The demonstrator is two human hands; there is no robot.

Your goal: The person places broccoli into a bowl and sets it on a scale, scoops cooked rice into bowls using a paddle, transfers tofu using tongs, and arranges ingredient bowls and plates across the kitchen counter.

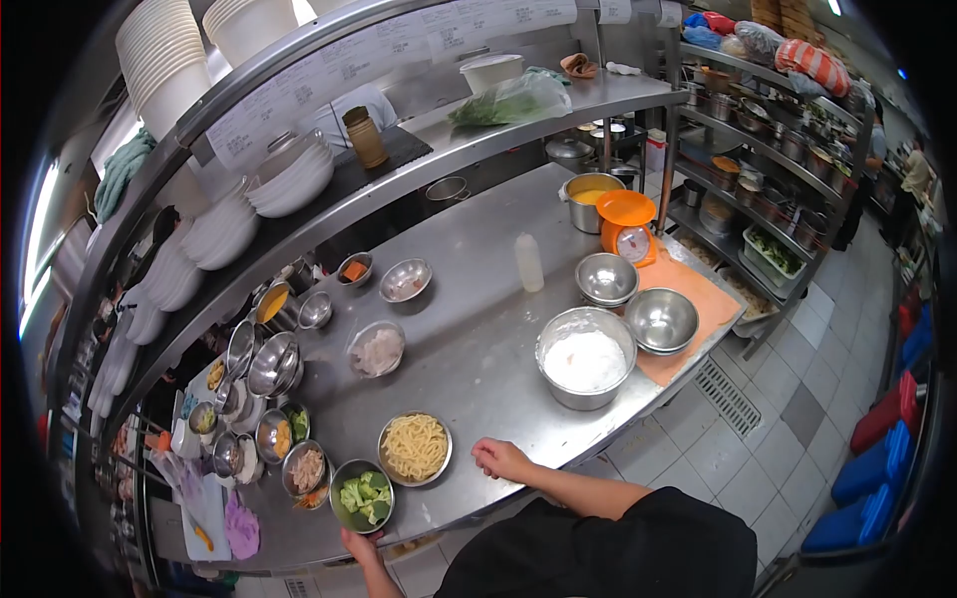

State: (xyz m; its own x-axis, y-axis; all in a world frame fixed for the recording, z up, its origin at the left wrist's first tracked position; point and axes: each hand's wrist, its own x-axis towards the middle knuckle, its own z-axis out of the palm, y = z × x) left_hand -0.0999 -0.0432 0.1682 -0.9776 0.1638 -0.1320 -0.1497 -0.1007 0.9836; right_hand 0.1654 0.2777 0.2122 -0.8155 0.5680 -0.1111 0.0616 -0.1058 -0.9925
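Observation:
My left hand (363, 544) is at the near edge of the steel table, gripping the lower rim of a metal bowl (339, 510). Green broccoli florets (365, 496) fill that bowl; the fingers beneath it are partly hidden. Just right of it stands a bowl of thick pale noodles (415, 448). My right hand (501, 458) hovers over the tabletop right of the noodles, its fingers curled in and nothing visible in them. Left of the broccoli are a bowl of pale pink sliced meat (307, 468) and a bowl with yellow-orange pieces (274, 436).
A large bowl of white powder (586, 357), empty metal bowls (662, 321), an orange scale (630, 239) and a squeeze bottle (528, 263) stand on the right. A cutting board (205, 518) lies at the left end. An overhead shelf (419, 149) carries stacked plates.

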